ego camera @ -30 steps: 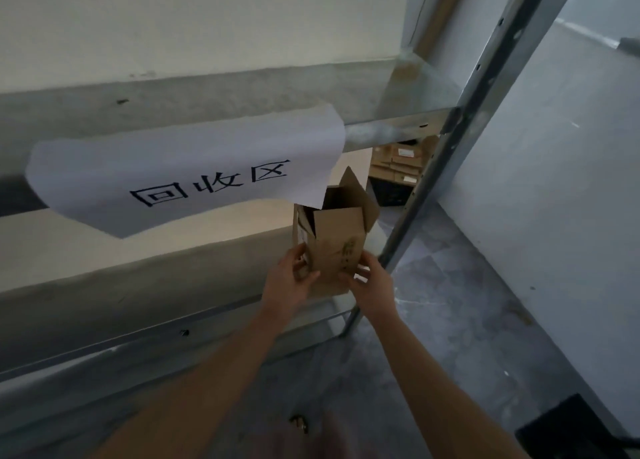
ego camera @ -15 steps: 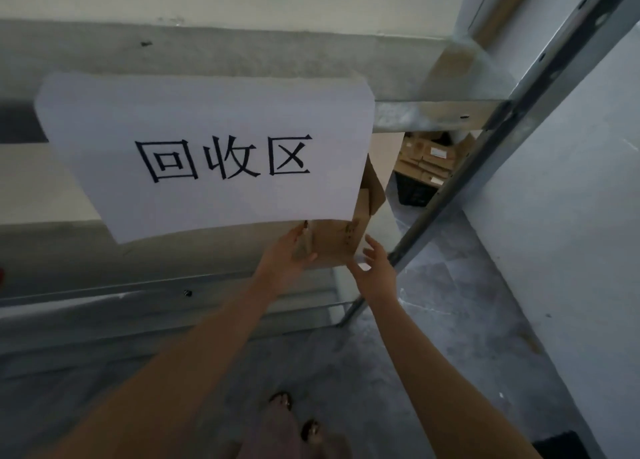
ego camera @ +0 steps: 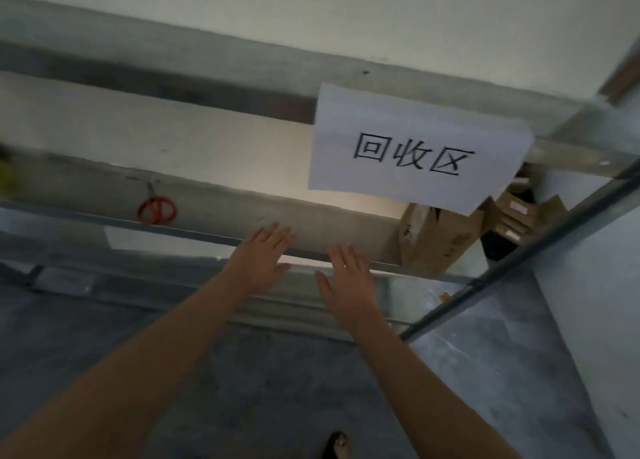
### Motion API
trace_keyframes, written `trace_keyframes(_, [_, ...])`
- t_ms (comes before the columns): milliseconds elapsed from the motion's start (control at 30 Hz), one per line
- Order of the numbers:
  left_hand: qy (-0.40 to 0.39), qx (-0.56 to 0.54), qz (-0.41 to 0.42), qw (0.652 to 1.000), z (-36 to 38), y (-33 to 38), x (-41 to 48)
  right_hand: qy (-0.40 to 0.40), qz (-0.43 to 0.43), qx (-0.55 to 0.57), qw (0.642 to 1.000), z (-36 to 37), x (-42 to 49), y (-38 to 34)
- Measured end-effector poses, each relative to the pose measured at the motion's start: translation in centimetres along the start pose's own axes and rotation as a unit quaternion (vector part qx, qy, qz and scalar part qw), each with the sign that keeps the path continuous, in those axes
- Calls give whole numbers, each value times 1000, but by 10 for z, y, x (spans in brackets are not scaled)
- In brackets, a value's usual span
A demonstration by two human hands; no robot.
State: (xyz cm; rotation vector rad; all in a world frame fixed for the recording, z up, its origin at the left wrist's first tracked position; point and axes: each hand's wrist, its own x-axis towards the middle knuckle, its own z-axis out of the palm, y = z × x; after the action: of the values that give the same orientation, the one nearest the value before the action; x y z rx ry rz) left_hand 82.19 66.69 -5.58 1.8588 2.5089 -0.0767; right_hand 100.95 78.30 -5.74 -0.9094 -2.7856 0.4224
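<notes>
Left hand point(ego camera: 261, 264) flat, fingers straight and slightly spread, palm down, holds nothing. Fingertips lie over the front edge of the metal shelf point(ego camera: 194, 233); cannot tell if they touch it or hover above it. Right hand point(ego camera: 346, 285) just beside it, also flat with spread fingers, palm down, holds nothing, a bit lower in view, in front of the shelf edge. The two hands are apart, with a narrow gap between them. Both bare forearms stretch in from the bottom of the view.

Brown cardboard box point(ego camera: 436, 240) stands upright on the shelf at its right end, to the right of the right hand, near it but not touching. Top flaps open, partly hidden by the white paper sign point(ego camera: 415, 153) hanging from the shelf above. Sign carries three black handwritten characters. Box sits just left of the slanted metal post point(ego camera: 519, 268) of the rack.

More cardboard boxes point(ego camera: 516, 212) stacked behind the post, blurred. Scissors point(ego camera: 156, 209) with red handles lie on the same shelf, well left of the left hand. Pale wall point(ego camera: 311, 8) behind the rack. Grey floor point(ego camera: 277, 389) under the arms, a shoe point(ego camera: 337, 444) at the bottom edge. View tilted and a bit blurred
</notes>
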Motion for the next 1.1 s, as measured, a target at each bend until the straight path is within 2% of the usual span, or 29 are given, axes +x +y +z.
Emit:
trace_keyframes(533, [52, 0, -198, 979, -42, -395, -262, -51, -182, -20, 982, 114, 113, -454])
trace_keyframes(967, [55, -22, -344, 937, -12, -695, -359, -101, -290, -21, 951, 229, 269, -733])
trace_keyframes(1100, [40, -21, -353, 935, -9, -769, -381, -116, -283, -2, 952, 254, 306, -802])
